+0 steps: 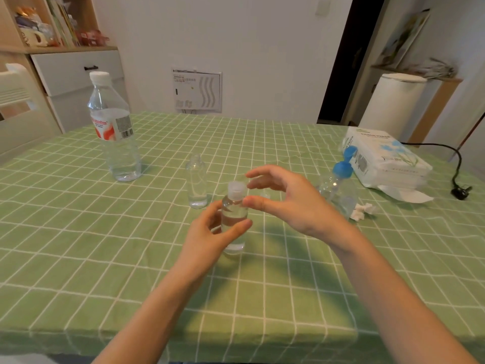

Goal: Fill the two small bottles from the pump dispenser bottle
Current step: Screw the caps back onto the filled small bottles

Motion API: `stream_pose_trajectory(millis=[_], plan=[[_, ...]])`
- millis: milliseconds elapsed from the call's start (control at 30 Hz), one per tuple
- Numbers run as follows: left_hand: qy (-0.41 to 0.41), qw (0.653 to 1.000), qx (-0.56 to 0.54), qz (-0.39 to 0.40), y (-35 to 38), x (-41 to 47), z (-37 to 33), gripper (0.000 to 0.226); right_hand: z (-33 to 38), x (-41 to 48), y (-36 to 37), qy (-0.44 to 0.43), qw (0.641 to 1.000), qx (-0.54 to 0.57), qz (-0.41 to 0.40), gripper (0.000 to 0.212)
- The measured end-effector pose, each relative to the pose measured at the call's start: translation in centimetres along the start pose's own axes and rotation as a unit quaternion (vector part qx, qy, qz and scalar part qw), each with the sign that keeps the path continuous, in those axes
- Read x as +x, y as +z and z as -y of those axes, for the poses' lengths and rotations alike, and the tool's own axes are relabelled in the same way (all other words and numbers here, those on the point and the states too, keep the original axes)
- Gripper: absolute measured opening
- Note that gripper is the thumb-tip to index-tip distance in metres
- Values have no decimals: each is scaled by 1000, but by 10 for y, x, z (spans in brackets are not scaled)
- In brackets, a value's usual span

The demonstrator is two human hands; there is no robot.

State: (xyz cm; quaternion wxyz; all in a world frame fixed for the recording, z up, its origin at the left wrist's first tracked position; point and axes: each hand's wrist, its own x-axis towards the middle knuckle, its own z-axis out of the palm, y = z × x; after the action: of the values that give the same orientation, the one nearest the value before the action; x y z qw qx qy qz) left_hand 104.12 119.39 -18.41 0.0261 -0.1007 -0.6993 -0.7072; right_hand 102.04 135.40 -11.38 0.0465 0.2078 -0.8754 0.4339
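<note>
1. Tablecloth (pixel 131 258): green woven cloth with a white grid, lightly creased. It folds over the table's near edge. Between that edge and the capped small bottle only the two forearms cross it.
2. Capped small bottle (pixel 234 219): clear plastic cylinder with a translucent white flip cap. It stands upright mid-table and holds clear liquid.
3. Left hand (pixel 210 232): thumb and fingers curl round the capped small bottle's body, gripping it.
4. Right hand (pixel 286 203): hovers just right of the cap with fingers spread, loosely curved and holding nothing. The thumb tip is at the bottle's shoulder; whether it touches cannot be told.
5. Open small bottle (pixel 196 182): clear, round-shouldered and uncapped. It stands upright just behind and left of the capped small bottle, apart from it.
6. Pump dispenser bottle (pixel 338 185): clear body with a blue pump head, to the right of the capped bottle and behind the right hand.
7. Crumpled tissue (pixel 363 210): white wad beside the dispenser's base.
8. Tissue pack (pixel 385 158): soft white printed wrapper, far right of the capped bottle.
9. Water bottle (pixel 115 127): tall ribbed clear plastic with a white cap and a red label, well apart to the far left.
</note>
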Motion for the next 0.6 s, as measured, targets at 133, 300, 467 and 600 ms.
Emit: stream_pose_trajectory(millis=[133, 300, 467, 600], plan=[[-9, 1000, 17, -15, -8, 19, 3, 45, -23, 1, -3, 63, 998, 17, -4, 52], [-16, 999, 33, -14, -10, 32, 8, 39, -55, 6, 5, 137, 990, -23, -30, 50], [-26, 999, 28, -11, -10, 34, 11, 32, -72, 17, 14, 179, 980, -78, -46, 54], [-36, 999, 27, -18, -7, 35, 12, 33, -81, 34, 21, 215, 969, -107, -57, 60]])
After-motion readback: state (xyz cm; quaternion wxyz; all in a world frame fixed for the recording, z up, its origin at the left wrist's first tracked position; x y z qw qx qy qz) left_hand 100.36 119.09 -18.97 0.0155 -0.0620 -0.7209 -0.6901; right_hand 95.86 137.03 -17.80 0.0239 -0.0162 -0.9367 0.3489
